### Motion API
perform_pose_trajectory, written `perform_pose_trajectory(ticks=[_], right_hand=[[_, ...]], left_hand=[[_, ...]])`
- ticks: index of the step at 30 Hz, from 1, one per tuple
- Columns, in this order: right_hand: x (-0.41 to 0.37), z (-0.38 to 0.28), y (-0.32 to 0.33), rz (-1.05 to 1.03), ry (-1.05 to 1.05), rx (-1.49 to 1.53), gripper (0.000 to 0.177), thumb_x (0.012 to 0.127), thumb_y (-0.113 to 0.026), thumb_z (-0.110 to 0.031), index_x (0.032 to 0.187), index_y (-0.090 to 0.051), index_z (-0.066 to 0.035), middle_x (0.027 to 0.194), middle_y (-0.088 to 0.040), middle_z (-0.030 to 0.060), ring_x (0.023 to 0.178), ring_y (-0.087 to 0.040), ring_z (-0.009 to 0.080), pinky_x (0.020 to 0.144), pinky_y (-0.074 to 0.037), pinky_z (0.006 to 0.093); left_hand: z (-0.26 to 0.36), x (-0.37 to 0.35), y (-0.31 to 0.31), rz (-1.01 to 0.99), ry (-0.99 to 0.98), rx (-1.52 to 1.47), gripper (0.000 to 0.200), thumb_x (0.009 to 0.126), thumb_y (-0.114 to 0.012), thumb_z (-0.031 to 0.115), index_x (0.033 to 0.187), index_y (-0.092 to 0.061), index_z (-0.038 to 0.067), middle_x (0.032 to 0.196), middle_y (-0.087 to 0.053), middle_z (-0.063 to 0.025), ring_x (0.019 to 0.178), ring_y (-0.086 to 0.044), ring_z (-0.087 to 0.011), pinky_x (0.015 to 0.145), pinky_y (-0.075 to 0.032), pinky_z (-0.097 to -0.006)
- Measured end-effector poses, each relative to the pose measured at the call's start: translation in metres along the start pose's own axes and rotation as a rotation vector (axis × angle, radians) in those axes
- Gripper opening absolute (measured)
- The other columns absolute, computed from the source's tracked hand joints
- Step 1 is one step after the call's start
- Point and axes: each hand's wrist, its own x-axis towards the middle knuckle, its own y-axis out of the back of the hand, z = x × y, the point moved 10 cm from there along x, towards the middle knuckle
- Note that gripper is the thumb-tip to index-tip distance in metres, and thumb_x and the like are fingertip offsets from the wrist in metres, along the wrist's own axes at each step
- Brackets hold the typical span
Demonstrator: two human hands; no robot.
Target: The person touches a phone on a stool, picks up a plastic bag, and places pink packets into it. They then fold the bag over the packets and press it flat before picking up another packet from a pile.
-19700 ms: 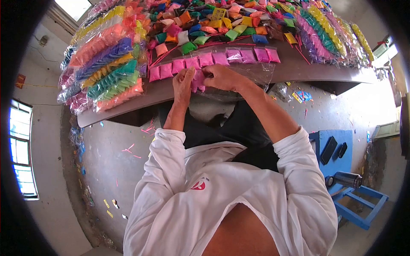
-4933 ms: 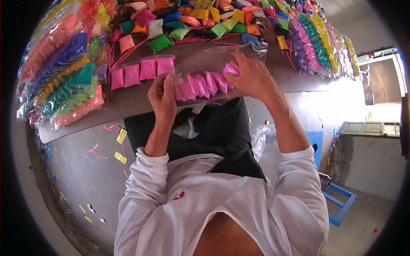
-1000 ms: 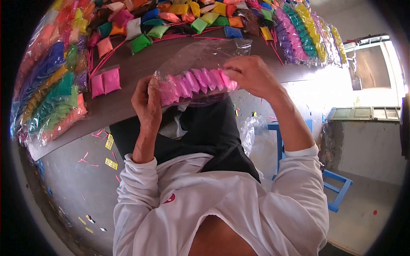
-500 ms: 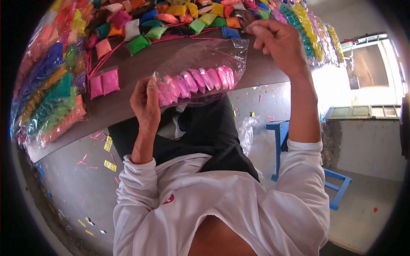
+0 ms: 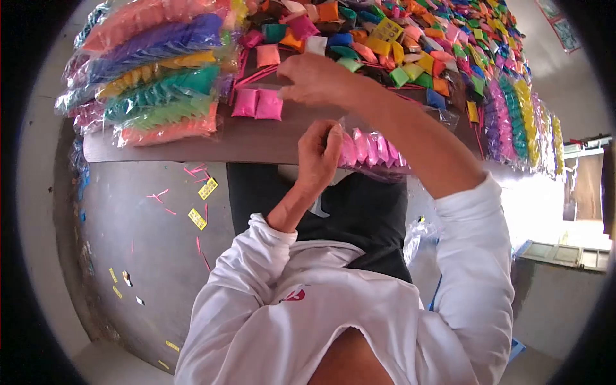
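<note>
A clear plastic bag with a row of pink packets [image 5: 369,149] lies at the table's near edge. My left hand [image 5: 319,154] pinches the left end of this bag. Across the table reaches my right hand [image 5: 312,80], fingers apart and bent, with nothing visible in them. Its fingertips are just above and right of two joined pink packets [image 5: 258,104] that lie flat on the brown table [image 5: 192,151]. Thin pink strips [image 5: 256,77] lie behind those packets. My right forearm passes over part of the clear bag and hides its right end.
Bags of packets in orange, blue, yellow and green [image 5: 160,83] are stacked at the left. A large heap of loose coloured packets [image 5: 410,58] covers the back. More filled bags [image 5: 513,122] stand at the right. Yellow labels [image 5: 197,219] and pink strips lie on the floor.
The view has turned to the left. My right hand has swung from the right side across to the two pink packets. My left hand still holds the bag.
</note>
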Motion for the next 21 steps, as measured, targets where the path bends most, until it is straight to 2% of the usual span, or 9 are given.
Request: perform_pose_trajectory(ticks=[2, 6, 9, 12, 14, 16, 18, 20, 21], right_hand=[[0.019, 0.001, -0.031, -0.096, -0.012, -0.012, 0.043, 0.075, -0.068, -0.033, 0.102, -0.065, 0.000, 0.097, -0.065, 0.0208, 0.093, -0.062, 0.0371, 0.082, -0.049, 0.0436], [0.033, -0.001, -0.062, -0.288, -0.090, -0.062, 0.051, 0.071, -0.072, -0.037, 0.106, -0.065, 0.000, 0.098, -0.066, 0.0208, 0.093, -0.063, 0.0361, 0.082, -0.049, 0.0434], [0.036, 0.006, -0.056, -0.242, -0.037, -0.039, 0.052, 0.071, -0.072, -0.038, 0.108, -0.065, -0.002, 0.098, -0.066, 0.0195, 0.093, -0.063, 0.0354, 0.082, -0.050, 0.0415], [-0.004, 0.005, 0.012, -0.074, -0.005, 0.138, 0.047, 0.076, -0.069, -0.039, 0.107, -0.065, -0.003, 0.095, -0.066, 0.0192, 0.089, -0.064, 0.0336, 0.079, -0.049, 0.0404], [-0.050, 0.022, 0.066, 0.102, -0.077, 0.065, 0.039, 0.082, -0.063, -0.036, 0.103, -0.064, -0.003, 0.086, -0.064, 0.0196, 0.079, -0.062, 0.0310, 0.073, -0.047, 0.0400], [-0.116, 0.047, 0.106, 0.274, -0.155, 0.205, 0.034, 0.087, -0.059, -0.032, 0.099, -0.063, -0.001, 0.075, -0.058, 0.0191, 0.072, -0.058, 0.0283, 0.068, -0.044, 0.0398], [-0.181, 0.061, 0.131, 0.374, -0.224, 0.087, 0.029, 0.089, -0.058, -0.030, 0.096, -0.064, -0.002, 0.072, -0.057, 0.0135, 0.069, -0.058, 0.0179, 0.064, -0.044, 0.0334], [-0.243, 0.094, 0.119, 0.328, -0.570, 0.037, 0.024, 0.089, -0.061, -0.024, 0.098, -0.063, -0.001, 0.073, -0.059, 0.0054, 0.065, -0.054, 0.0078, 0.060, -0.042, 0.0266], [-0.267, 0.099, 0.113, 0.433, -0.618, 0.136, 0.025, 0.087, -0.063, -0.025, 0.098, -0.064, -0.002, 0.073, -0.061, 0.0078, 0.065, -0.057, 0.0121, 0.061, -0.044, 0.0292]], left_hand=[[-0.006, 0.000, 0.001, -0.004, 0.027, -0.004, 0.013, 0.094, -0.053, 0.011, 0.091, -0.059, 0.000, 0.072, -0.051, 0.0016, 0.062, -0.043, -0.0039, 0.053, -0.038, -0.0220], [-0.006, 0.003, 0.000, -0.012, -0.086, -0.032, 0.015, 0.093, -0.054, 0.012, 0.095, -0.059, -0.002, 0.077, -0.052, -0.0009, 0.067, -0.045, -0.0057, 0.059, -0.040, -0.0220], [-0.016, 0.001, 0.002, -0.023, -0.038, 0.016, 0.014, 0.096, -0.051, 0.012, 0.098, -0.059, 0.001, 0.079, -0.050, 0.0065, 0.066, -0.040, -0.0007, 0.054, -0.033, -0.0181], [-0.009, 0.000, 0.003, 0.019, -0.042, -0.005, 0.014, 0.096, -0.052, 0.012, 0.097, -0.060, 0.001, 0.078, -0.052, 0.0059, 0.064, -0.039, -0.0007, 0.053, -0.033, -0.0178], [-0.016, 0.000, 0.001, -0.027, 0.067, -0.042, 0.013, 0.094, -0.055, 0.012, 0.095, -0.061, 0.000, 0.077, -0.051, 0.0051, 0.066, -0.043, -0.0024, 0.056, -0.036, -0.0194], [-0.013, -0.001, 0.001, -0.032, 0.075, -0.027, 0.014, 0.095, -0.054, 0.012, 0.096, -0.061, 0.000, 0.075, -0.051, 0.0062, 0.064, -0.040, -0.0001, 0.054, -0.033, -0.0178], [-0.005, 0.000, 0.001, -0.020, 0.015, 0.011, 0.014, 0.095, -0.054, 0.012, 0.096, -0.061, 0.000, 0.076, -0.050, 0.0061, 0.064, -0.040, 0.0001, 0.054, -0.032, -0.0176], [-0.001, 0.000, 0.002, -0.017, -0.026, 0.030, 0.015, 0.095, -0.054, 0.013, 0.097, -0.061, 0.000, 0.076, -0.051, 0.0058, 0.065, -0.040, -0.0001, 0.055, -0.032, -0.0176], [-0.001, 0.001, 0.001, -0.027, -0.035, 0.026, 0.015, 0.096, -0.053, 0.013, 0.097, -0.061, 0.000, 0.076, -0.051, 0.0054, 0.066, -0.040, -0.0004, 0.055, -0.033, -0.0177]])
